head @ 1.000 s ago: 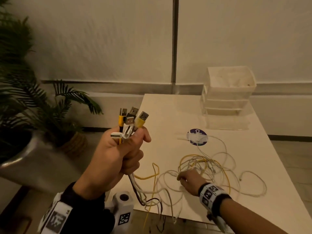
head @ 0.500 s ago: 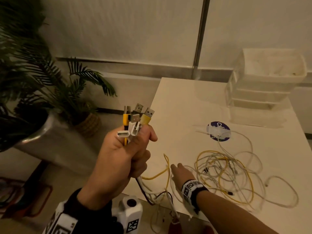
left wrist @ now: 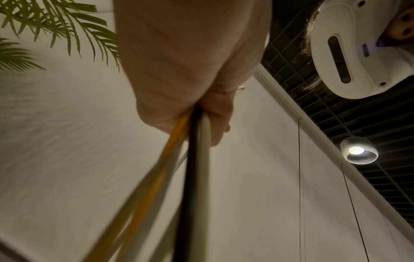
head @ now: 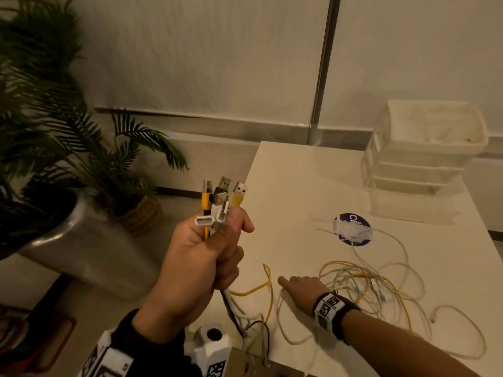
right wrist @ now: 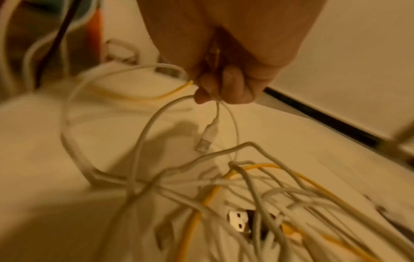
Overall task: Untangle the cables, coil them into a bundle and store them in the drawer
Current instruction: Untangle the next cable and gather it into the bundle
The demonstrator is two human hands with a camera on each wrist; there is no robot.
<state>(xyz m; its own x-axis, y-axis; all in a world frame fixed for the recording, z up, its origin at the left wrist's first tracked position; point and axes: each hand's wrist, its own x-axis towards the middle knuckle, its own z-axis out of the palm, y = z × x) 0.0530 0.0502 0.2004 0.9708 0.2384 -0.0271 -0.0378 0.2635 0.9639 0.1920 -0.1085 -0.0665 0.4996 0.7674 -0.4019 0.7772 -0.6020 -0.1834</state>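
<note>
Left hand point(head: 200, 263) is raised off the near-left corner of the worktop point(head: 296, 186), its fingers and thumb curled tightly round a bundle of cable ends point(head: 220, 202); yellow, white and dark USB plugs stick up above the fist, and the cords run down from under it to the worktop edge. Seen from the left wrist, yellow, black and white cords point(left wrist: 192, 159) leave the closed fist together. Right hand point(head: 300, 289) lies low on the worktop beside the tangled cables point(head: 375, 292), forefinger stretched toward the corner; the right wrist view shows its fingers point(right wrist: 226, 88) pinching thin white cords. That loose heap of white and yellow loops lies near a round blue sticker point(head: 352, 228). Beyond the sticker, at the worktop's far side, stands a clear plastic drawer unit point(head: 419, 156).
</note>
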